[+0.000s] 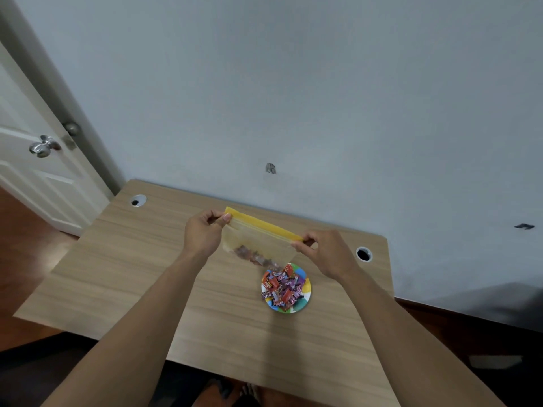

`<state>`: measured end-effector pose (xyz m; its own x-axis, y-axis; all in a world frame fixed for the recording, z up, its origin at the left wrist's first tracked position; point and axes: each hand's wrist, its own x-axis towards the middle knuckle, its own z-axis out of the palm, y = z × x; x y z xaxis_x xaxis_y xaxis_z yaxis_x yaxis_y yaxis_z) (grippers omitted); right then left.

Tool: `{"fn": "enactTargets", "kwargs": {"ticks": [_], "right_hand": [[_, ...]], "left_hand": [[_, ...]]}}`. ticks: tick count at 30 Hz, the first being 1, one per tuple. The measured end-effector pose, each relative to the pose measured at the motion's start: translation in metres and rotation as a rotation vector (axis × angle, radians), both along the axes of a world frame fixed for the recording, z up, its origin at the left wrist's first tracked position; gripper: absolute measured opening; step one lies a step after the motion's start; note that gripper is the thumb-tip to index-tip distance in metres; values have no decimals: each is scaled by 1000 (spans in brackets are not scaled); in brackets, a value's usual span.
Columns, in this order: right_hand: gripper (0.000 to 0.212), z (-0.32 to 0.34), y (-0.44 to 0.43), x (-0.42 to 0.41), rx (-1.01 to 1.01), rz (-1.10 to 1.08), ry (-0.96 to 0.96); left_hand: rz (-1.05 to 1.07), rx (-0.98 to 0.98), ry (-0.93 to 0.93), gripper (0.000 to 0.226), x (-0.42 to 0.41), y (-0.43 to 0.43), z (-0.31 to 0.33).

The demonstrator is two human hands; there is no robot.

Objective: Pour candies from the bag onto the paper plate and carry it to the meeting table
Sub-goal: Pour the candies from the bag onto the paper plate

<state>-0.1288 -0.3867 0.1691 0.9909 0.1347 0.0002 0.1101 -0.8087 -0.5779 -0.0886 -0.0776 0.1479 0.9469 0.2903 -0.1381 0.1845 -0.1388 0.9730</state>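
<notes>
I hold a clear zip bag (258,240) with a yellow top strip upright above the wooden table (147,259). My left hand (202,235) pinches its left top corner and my right hand (326,254) pinches its right top corner. A few wrapped candies (252,255) lie at the bottom of the bag. Just below the bag's right end a colourful paper plate (304,299) sits on the table, heaped with red, orange and purple wrapped candies (282,287).
The table has two round cable holes, one at the back left (138,200) and one at the back right (364,254). A grey wall runs behind it. A white door with a metal knob (44,146) stands at the left. Dark wooden floor surrounds the table.
</notes>
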Motion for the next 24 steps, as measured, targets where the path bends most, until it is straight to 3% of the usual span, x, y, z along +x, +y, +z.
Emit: {"fn": "enactTargets", "kwargs": {"ticks": [6, 11, 16, 20, 24], "right_hand": [[39, -8, 18, 10, -56, 54, 22], [44, -42, 47, 9, -97, 106, 75], [37, -86, 90, -2, -108, 192, 176], [31, -113, 113, -10, -98, 212, 247], [28, -132, 129, -10, -110, 230, 253]], "left_hand": [[0, 58, 30, 18, -5, 18, -12], [-11, 143, 84, 8, -23, 51, -38], [14, 224, 177, 27, -50, 92, -83], [12, 280, 235, 5, -64, 110, -99], [17, 338, 273, 14, -68, 127, -114]]}}
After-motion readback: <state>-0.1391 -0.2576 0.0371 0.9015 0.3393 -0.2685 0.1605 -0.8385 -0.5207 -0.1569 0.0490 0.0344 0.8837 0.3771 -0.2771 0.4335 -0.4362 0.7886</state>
